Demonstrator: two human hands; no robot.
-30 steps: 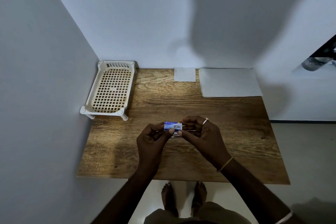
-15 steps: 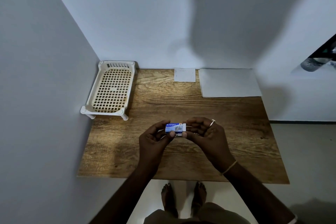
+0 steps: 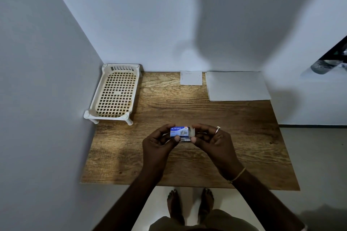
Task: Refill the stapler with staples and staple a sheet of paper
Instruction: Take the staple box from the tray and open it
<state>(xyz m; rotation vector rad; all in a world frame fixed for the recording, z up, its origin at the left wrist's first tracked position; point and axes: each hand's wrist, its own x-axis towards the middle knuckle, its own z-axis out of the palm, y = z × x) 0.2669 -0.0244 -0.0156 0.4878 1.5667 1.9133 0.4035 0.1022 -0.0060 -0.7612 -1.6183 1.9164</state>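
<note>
Both my hands hold a small blue staple box (image 3: 179,131) above the middle of the wooden table (image 3: 187,167). My left hand (image 3: 159,143) pinches its left end between thumb and fingers. My right hand (image 3: 212,141), with a ring on one finger, grips its right end, where a pale flap or inner tray shows. A silvery metal piece (image 3: 185,139) lies just under the box between my thumbs; I cannot tell whether it is the stapler or staples. A large white sheet of paper (image 3: 237,86) lies at the back right, and a smaller sheet (image 3: 191,78) to its left.
A cream plastic lattice tray (image 3: 115,93) on short legs stands at the table's back left, against the left wall. Walls close the table's left and back sides. My bare feet (image 3: 189,206) stand on the floor below the front edge.
Both hands with the box have drifted slightly right and towards me. The box's printed face now shows more fully, and a pale part shows at its right end.
</note>
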